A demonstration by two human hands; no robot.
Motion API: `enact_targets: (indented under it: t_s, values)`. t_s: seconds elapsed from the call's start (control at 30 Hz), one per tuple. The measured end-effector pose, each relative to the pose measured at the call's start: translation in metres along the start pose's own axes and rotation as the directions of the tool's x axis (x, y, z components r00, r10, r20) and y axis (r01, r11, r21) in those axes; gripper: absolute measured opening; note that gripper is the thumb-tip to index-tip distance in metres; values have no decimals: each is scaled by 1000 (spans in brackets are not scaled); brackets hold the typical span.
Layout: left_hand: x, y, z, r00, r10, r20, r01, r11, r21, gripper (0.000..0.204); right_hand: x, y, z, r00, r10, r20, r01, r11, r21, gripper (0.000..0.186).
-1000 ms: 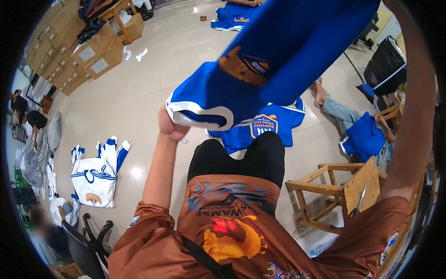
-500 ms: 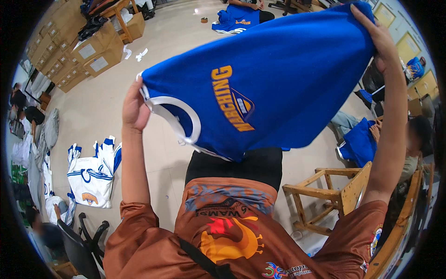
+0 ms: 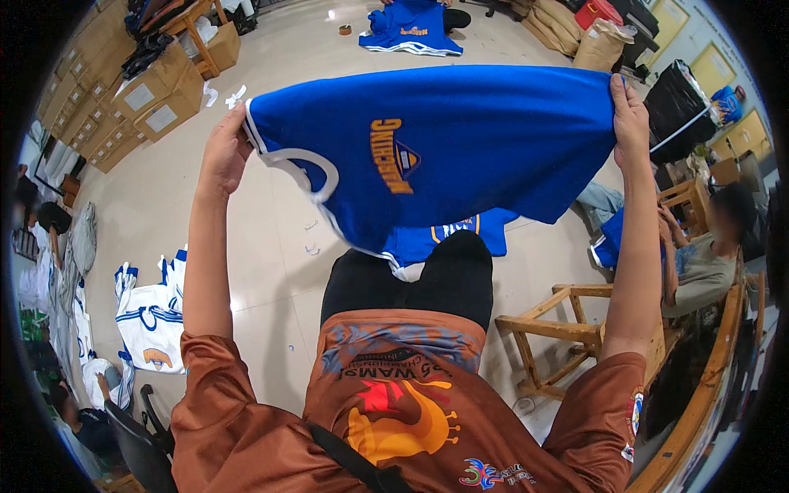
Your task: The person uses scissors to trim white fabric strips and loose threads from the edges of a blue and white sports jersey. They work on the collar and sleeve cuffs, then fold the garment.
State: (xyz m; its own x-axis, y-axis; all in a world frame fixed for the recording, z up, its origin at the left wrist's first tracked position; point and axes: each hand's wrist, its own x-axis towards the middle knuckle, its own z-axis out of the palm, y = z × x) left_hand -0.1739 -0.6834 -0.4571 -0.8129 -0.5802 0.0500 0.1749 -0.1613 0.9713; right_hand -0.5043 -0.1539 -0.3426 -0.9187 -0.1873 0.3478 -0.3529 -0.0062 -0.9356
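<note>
A blue jersey (image 3: 485,135) with a white ring collar and orange lettering is stretched sideways in front of me. My left hand (image 3: 224,152) pinches its white-striped shoulder edge at the left, close to the collar. Closed on the far right corner of the cloth is my right hand (image 3: 629,123). Between them the fabric sags, and its lower edge hangs over my knees. Below it, part of another blue garment (image 3: 491,234) with a white and orange print shows beyond my thighs; the rest is hidden by the jersey.
White jerseys with blue trim (image 3: 149,320) lie on the floor at left. A wooden stool (image 3: 551,333) stands at right, near a seated person (image 3: 707,267) handling blue cloth. Cardboard boxes (image 3: 160,99) are stacked far left. Another person's blue garment (image 3: 413,33) is at the far middle.
My right hand has come down and inward, so the jersey hangs more level. My left hand has risen slightly to the left. The blue garment beneath has come into sight.
</note>
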Motion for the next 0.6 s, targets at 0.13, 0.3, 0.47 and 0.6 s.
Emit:
enact_targets:
  t_s: [0.13,0.3,0.47,0.6]
  values:
    - [-17,-3,3,999,30,-14,-29,997,76,44,-38,30,-18,991,-116,-66,113,992,-51,33]
    - [-113,-42,-15,953,-261,-152,301,796,525,42,-172,62,-53,979,-76,-187,1,928,-372,31]
    - [-241,-133,-35,870,-479,-117,355,445,822,39,-331,122,-76,933,341,-116,-358,840,-407,27]
    - [-310,-186,-40,804,-593,-28,439,561,702,40,-413,174,-104,814,563,-143,-559,690,-459,28]
